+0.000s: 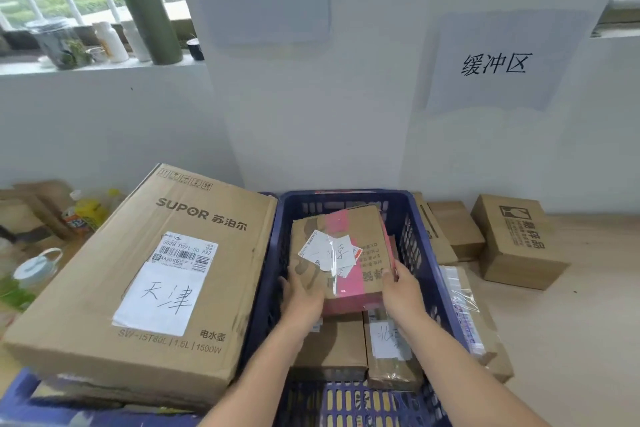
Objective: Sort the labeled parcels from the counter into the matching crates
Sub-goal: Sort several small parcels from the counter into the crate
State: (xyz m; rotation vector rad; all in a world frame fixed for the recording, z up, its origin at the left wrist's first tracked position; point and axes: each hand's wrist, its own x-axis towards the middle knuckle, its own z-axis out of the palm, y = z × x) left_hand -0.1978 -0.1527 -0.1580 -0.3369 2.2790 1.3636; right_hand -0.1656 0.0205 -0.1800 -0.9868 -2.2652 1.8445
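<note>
A large brown SUPOR cardboard carton (138,288) lay at nine o'clock, small brown boxes (516,239) at three. Both hands, left (303,291) and right (401,288), gripped a pink-taped cardboard parcel (343,253) inside the dark blue plastic crate (408,218), above two brown parcels (346,343).

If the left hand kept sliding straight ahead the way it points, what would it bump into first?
The left hand is already holding the pink-taped box. Beyond that, probably the far wall of the blue crate, though depth is hard to judge.
</note>
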